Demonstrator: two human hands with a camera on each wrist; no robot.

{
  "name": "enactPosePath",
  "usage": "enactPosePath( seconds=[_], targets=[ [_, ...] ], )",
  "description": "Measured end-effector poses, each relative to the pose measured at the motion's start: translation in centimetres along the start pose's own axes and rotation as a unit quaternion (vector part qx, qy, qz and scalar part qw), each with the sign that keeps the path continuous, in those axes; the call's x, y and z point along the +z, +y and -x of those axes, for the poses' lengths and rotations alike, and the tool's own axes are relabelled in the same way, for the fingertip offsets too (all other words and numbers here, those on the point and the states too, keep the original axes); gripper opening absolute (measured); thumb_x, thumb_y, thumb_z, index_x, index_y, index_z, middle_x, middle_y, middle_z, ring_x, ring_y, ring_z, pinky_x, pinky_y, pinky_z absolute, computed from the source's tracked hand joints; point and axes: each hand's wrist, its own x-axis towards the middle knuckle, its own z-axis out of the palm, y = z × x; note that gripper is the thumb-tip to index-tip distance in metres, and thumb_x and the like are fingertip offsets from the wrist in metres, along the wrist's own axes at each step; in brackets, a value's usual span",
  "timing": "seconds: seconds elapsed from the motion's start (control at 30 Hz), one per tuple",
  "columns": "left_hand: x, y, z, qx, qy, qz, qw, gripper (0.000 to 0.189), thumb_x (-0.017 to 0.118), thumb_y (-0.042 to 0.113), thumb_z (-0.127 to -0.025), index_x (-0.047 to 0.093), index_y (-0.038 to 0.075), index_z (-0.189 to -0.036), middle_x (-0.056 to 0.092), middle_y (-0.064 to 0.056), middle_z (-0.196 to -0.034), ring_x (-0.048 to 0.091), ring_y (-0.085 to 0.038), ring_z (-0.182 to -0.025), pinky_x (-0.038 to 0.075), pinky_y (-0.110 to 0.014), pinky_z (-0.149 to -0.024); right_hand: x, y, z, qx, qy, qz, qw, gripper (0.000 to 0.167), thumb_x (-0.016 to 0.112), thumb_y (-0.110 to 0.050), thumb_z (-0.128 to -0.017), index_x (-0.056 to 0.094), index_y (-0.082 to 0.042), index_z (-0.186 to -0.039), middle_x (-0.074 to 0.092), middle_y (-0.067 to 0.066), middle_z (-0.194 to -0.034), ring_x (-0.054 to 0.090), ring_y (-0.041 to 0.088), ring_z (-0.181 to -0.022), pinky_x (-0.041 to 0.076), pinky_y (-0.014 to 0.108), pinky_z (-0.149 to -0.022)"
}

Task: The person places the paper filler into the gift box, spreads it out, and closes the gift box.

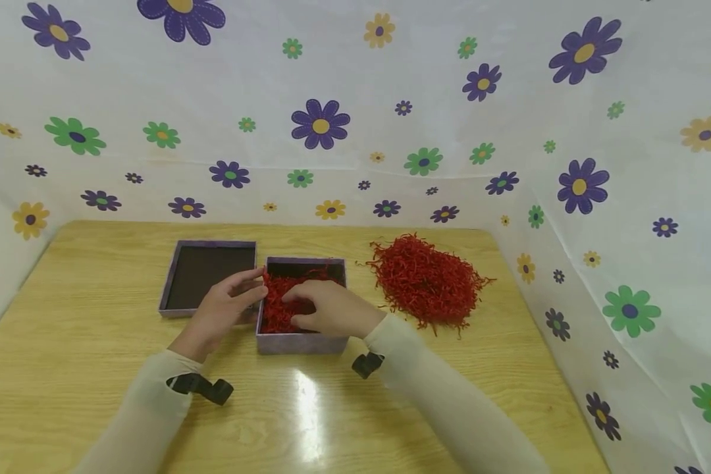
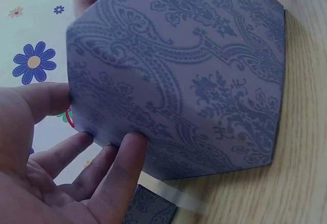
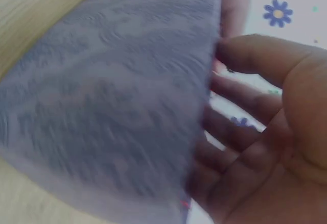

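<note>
A box with a purple patterned outside stands on the table, partly filled with red shredded paper. My left hand is at the box's left wall. In the left wrist view its fingertips touch the patterned outer wall, fingers fairly straight. Over the open box, my right hand reaches in from the front right, thumb and index finger apart on the paper. In the right wrist view the near wall hides those fingertips, and the box is blurred.
A lid with a dark inside lies left of the box, partly behind my left hand. To the right is a loose heap of red shredded paper. A flower-printed sheet borders the wooden table at the back and sides.
</note>
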Motion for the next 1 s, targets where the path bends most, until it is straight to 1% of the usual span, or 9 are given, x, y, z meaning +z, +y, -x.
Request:
enactPosePath(
  seconds=[0.07,0.17,0.23,0.33,0.47,0.6,0.73,0.87,1.0],
  targets=[
    [0.0,0.0,0.0,0.000,0.001,-0.003,1.0000,0.067,0.066,0.041,-0.102,0.040,0.020,-0.161,0.048,-0.017,-0.153,0.054,-0.031,-0.130,0.059,-0.035,-0.090,-0.6,0.2,0.7,-0.019,0.014,-0.014,0.9996,0.037,0.066,-0.022,-0.103,0.065,-0.012,-0.140,0.064,0.001,-0.140,0.060,0.019,-0.128,0.049,0.035,-0.105],
    [-0.1,-0.1,-0.1,0.000,0.004,0.000,1.0000,0.067,0.066,0.040,-0.102,0.041,0.019,-0.160,0.048,-0.017,-0.153,0.057,-0.026,-0.126,0.059,-0.034,-0.088,-1.8,0.7,1.8,-0.032,0.027,-0.040,0.9983,0.037,0.066,-0.020,-0.103,0.065,-0.010,-0.139,0.063,0.004,-0.140,0.059,0.024,-0.129,0.049,0.041,-0.106],
    [-0.1,-0.2,-0.1,0.001,0.006,0.001,1.0000,0.067,0.067,0.040,-0.102,0.041,0.018,-0.160,0.048,-0.017,-0.152,0.059,-0.021,-0.122,0.059,-0.033,-0.088,-2.5,1.3,2.6,-0.023,0.034,-0.056,0.9976,0.038,0.066,-0.022,-0.103,0.064,-0.011,-0.140,0.062,0.003,-0.141,0.060,0.026,-0.127,0.050,0.043,-0.104],
    [-0.1,-0.2,-0.2,0.003,0.007,0.002,1.0000,0.067,0.067,0.039,-0.102,0.042,0.018,-0.160,0.048,-0.016,-0.152,0.060,-0.016,-0.117,0.059,-0.034,-0.087,-3.6,2.4,4.0,-0.002,0.045,-0.088,0.9951,0.041,0.068,-0.027,-0.103,0.063,-0.016,-0.142,0.060,0.000,-0.144,0.059,0.027,-0.128,0.050,0.047,-0.105],
    [-0.1,-0.2,-0.2,0.002,0.006,0.001,1.0000,0.067,0.067,0.039,-0.102,0.041,0.017,-0.160,0.048,-0.016,-0.152,0.060,-0.014,-0.115,0.059,-0.034,-0.088,-4.9,4.5,6.0,0.024,0.065,-0.117,0.9907,0.045,0.071,-0.034,-0.100,0.062,-0.019,-0.142,0.059,-0.004,-0.145,0.058,0.027,-0.130,0.049,0.049,-0.107],
    [0.0,-0.2,-0.2,0.003,0.003,0.001,1.0000,0.066,0.066,0.038,-0.103,0.041,0.017,-0.160,0.048,-0.016,-0.152,0.060,-0.015,-0.117,0.059,-0.034,-0.089,-6.2,7.4,7.6,0.046,0.094,-0.106,0.9888,0.047,0.073,-0.036,-0.099,0.063,-0.018,-0.141,0.062,-0.002,-0.141,0.059,0.026,-0.128,0.049,0.051,-0.107],
    [0.0,-0.1,-0.2,0.004,0.001,-0.004,1.0000,0.066,0.066,0.039,-0.103,0.040,0.018,-0.160,0.048,-0.017,-0.151,0.059,-0.019,-0.121,0.059,-0.036,-0.091,-7.8,10.6,9.1,0.079,0.119,-0.094,0.9853,0.046,0.073,-0.034,-0.099,0.063,-0.017,-0.141,0.063,0.004,-0.139,0.057,0.029,-0.131,0.047,0.053,-0.108],
    [0.1,-0.2,-0.1,0.006,0.000,-0.006,1.0000,0.067,0.066,0.039,-0.103,0.040,0.018,-0.161,0.048,-0.017,-0.152,0.058,-0.021,-0.123,0.058,-0.036,-0.092,-9.5,13.8,10.9,0.119,0.133,-0.086,0.9802,0.053,0.069,-0.036,-0.101,0.056,-0.014,-0.147,0.056,0.012,-0.148,0.051,0.036,-0.137,0.043,0.057,-0.111],
    [0.1,-0.3,-0.1,0.009,0.004,-0.005,0.9999,0.067,0.066,0.039,-0.103,0.041,0.017,-0.160,0.048,-0.017,-0.153,0.058,-0.018,-0.122,0.058,-0.033,-0.090,-10.6,16.8,12.6,0.161,0.139,-0.068,0.9748,0.063,0.067,-0.037,-0.102,0.046,-0.008,-0.154,0.045,0.019,-0.156,0.042,0.044,-0.143,0.039,0.061,-0.113]
  ],
)
